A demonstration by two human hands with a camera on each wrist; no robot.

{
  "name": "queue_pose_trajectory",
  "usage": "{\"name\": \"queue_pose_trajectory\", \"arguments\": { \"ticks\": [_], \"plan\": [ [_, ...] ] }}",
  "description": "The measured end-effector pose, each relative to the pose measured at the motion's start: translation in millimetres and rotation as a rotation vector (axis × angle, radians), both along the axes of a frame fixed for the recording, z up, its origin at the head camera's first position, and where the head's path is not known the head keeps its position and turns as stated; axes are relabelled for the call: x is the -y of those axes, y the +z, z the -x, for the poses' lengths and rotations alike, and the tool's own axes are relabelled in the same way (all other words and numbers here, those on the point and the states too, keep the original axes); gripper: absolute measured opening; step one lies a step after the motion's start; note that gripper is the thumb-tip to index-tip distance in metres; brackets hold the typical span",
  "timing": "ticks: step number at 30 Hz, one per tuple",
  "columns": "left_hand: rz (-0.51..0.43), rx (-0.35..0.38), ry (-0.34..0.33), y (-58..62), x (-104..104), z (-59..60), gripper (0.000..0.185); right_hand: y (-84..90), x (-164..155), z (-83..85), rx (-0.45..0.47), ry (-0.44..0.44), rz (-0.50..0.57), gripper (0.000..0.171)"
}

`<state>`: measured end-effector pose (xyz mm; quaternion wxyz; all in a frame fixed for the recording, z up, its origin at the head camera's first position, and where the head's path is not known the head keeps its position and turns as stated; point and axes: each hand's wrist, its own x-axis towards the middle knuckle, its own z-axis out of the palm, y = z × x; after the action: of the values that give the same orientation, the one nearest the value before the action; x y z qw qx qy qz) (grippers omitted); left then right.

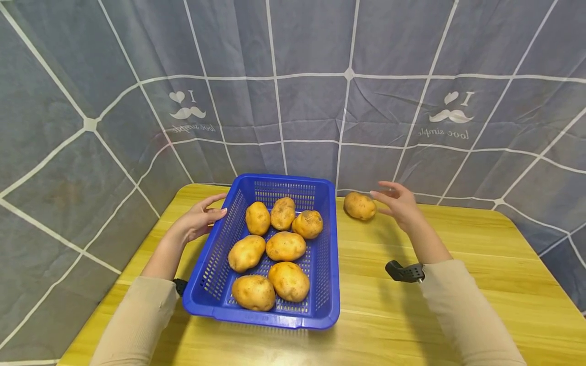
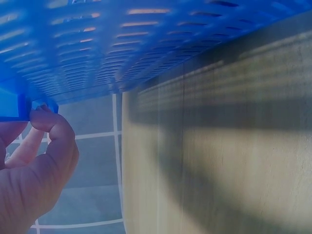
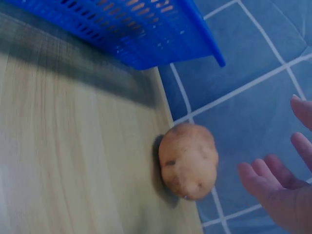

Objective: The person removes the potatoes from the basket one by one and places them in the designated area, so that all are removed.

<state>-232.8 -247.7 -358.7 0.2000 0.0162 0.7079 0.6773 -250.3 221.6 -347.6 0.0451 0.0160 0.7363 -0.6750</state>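
Sleeves: beige, one on each arm, closest to the camera, either side of the basket; small black wrist mount (image 1: pixel 405 271) on the right one.
Surface (image 1: pixel 458 315): yellow wood grain, carries everything here.
Basket (image 1: pixel 327 284): blue slotted plastic, sits on the surface left of centre, long side running away from the person.
Potatoes in basket (image 1: pixel 285 246): seven of them, two at the near end, two mid, three at the far end, all touching a neighbour or nearly so.
Left hand (image 1: pixel 198 219): on the basket's left rim, about halfway along. Wrist view shows the thumb curled onto the rim edge, so the fingers have hold of the basket.
Loose potato (image 1: pixel 359 206): on the surface just right of the basket's far corner, close to the cloth.
Right hand (image 1: pixel 399 204): just right of the loose potato, fingers spread and relaxed, holding nothing, not touching it.
Cloth (image 1: pixel 311 101): grey with white grid lines and moustache prints, hangs behind the basket and round both sides.
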Motion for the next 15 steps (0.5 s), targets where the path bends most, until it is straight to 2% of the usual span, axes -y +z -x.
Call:
{"name": "queue_pose_trajectory", "arguments": {
  "ticks": [7,15],
  "plan": [
    [0.005,0.000,0.006,0.7,0.1,-1.1,0.065,11.3,17.8,4.6,0.024,0.070,-0.018,0.061],
    [-0.015,0.003,0.008,1.0,-0.5,-1.8,0.064,20.8,45.1,12.0,0.001,0.139,-0.072,0.057]
  ]
}}
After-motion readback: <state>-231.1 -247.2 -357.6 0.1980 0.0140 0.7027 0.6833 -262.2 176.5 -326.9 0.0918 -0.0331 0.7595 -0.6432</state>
